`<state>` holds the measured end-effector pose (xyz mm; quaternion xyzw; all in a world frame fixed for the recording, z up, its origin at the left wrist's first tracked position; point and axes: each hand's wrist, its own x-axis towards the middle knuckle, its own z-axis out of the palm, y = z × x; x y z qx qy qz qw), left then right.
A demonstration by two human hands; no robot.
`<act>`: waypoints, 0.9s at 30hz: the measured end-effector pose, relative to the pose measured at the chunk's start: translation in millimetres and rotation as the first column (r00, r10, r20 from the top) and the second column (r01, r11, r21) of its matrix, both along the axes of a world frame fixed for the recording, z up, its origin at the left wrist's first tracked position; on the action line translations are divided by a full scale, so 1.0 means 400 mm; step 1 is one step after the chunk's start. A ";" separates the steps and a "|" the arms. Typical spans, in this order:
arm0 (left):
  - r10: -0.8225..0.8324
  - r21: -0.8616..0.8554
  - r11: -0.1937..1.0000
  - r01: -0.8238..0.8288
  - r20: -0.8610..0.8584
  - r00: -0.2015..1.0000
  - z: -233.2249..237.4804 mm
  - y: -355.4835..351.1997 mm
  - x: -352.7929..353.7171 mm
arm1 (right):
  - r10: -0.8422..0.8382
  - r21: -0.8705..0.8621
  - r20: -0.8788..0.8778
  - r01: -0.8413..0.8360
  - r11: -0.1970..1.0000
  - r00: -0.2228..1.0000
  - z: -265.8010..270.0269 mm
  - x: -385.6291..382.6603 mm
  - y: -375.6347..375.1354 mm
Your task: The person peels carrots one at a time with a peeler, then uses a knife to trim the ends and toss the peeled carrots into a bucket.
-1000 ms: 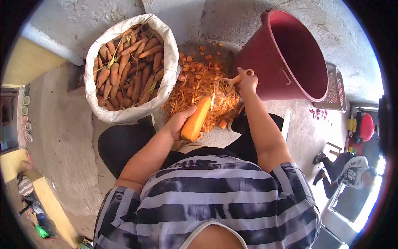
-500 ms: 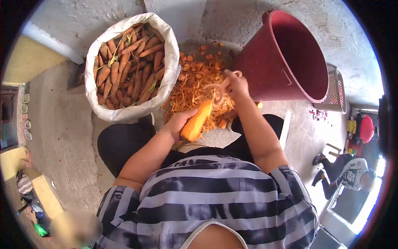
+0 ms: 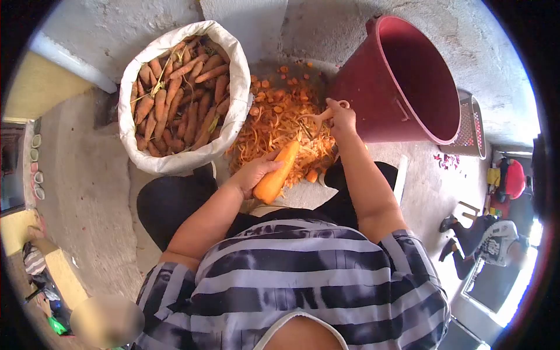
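Observation:
My left hand (image 3: 255, 175) is closed round the thick end of a peeled orange carrot (image 3: 277, 176), its narrow end tilted up and away from me. In my right hand (image 3: 343, 120) is a pale, Y-shaped peeler (image 3: 319, 118), gripped by its handle. The peeler's head is just beyond the carrot's narrow tip, apart from it as far as I can see. Below both hands, a heap of carrot peelings (image 3: 265, 131) covers the floor, with cut carrot ends (image 3: 279, 93) scattered at its far side.
At the left stands a white sack (image 3: 181, 164) filled with unpeeled carrots (image 3: 175, 99). A large maroon bin (image 3: 367, 87) leans at the right, with a perforated crate (image 3: 471, 131) behind it. Further right, other people (image 3: 496, 242) are in the room.
My right hand and the peeler have shifted slightly to the right, away from the carrot's tip. The carrot has turned slightly in my left hand.

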<state>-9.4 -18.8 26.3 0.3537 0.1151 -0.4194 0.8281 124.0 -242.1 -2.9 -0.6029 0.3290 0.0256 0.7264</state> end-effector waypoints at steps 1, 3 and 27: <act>-0.009 0.014 1.000 0.009 0.003 1.000 0.003 0.005 0.001 | 0.050 0.030 0.016 -0.051 0.998 0.999 0.012 -0.002 0.011; -0.035 0.101 0.994 0.034 0.004 0.999 -0.021 0.006 0.001 | 0.152 0.077 0.042 -0.155 0.985 0.987 0.057 -0.030 0.044; -0.566 0.858 0.495 -0.134 0.436 0.700 -0.084 -0.013 -0.010 | 0.287 0.072 -0.133 -0.279 0.957 0.949 0.022 -0.063 0.101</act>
